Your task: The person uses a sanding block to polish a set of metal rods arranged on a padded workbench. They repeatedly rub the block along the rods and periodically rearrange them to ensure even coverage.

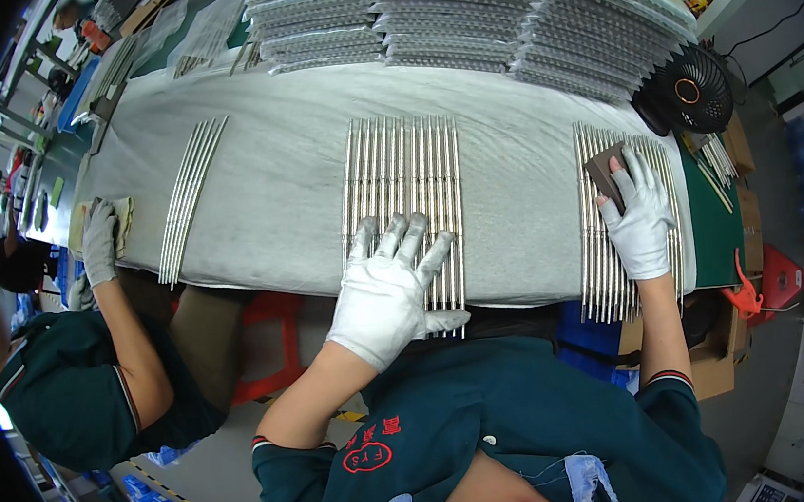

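Fingers [410,235] of left hand [388,287] spread apart, flat on middle row of metal rods [404,177], gripping nothing. Right hand [638,216] fingers together, pressing dark sanding block [607,174] onto second rod row [609,259], right of middle row. Both rows lie on grey cloth-covered bench [287,185]. Third rod bundle [189,197] left of middle row, near co-worker's gloved hand [99,242]. Black fan [689,91] beyond right row.

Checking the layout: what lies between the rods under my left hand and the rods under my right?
Only bare grey cloth, in the head view.
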Tool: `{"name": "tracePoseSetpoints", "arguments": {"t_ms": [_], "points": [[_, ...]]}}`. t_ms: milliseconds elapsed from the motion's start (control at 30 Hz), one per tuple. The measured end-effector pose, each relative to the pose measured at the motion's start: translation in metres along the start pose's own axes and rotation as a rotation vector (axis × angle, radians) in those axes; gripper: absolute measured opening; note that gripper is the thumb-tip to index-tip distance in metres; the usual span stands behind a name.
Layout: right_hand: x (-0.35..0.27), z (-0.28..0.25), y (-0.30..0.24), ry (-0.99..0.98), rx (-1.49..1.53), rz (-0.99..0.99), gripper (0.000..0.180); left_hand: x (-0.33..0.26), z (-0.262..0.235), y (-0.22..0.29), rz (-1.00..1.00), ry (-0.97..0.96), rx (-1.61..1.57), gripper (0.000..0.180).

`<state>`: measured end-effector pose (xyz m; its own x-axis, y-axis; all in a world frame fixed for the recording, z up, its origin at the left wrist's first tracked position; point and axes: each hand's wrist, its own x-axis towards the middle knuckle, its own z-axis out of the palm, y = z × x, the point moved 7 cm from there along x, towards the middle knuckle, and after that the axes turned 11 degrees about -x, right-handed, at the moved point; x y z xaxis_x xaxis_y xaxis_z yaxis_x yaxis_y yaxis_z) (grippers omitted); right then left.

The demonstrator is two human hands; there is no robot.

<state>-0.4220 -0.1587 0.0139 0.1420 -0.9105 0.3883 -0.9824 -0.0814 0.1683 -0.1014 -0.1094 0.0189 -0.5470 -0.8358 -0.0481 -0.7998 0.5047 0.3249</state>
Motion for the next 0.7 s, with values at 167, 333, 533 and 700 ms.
{"name": "tracePoseSetpoints", "arguments": {"t_ms": [167, 333, 533, 700], "points": [[0.000, 0.000, 0.001, -0.015, 0.022, 0.011, 0.057, 0.016, 0.005, 0.021, 0.065, -0.019, -0.031, 0.098], [0.001, 0.002, 0.001, -0.036, 0.024, 0.016, 0.057, 0.023, 0.012, 0.039, 0.212, -0.010, -0.156, 0.097], [0.001, 0.001, 0.000, -0.007, 0.028, 0.004, 0.055, 0.003, -0.020, -0.026, -0.122, 0.113, 0.008, 0.098], [0.000, 0.000, 0.002, -0.005, 0.023, 0.009, 0.055, -0.008, -0.015, -0.046, -0.222, 0.055, 0.030, 0.098]]}}
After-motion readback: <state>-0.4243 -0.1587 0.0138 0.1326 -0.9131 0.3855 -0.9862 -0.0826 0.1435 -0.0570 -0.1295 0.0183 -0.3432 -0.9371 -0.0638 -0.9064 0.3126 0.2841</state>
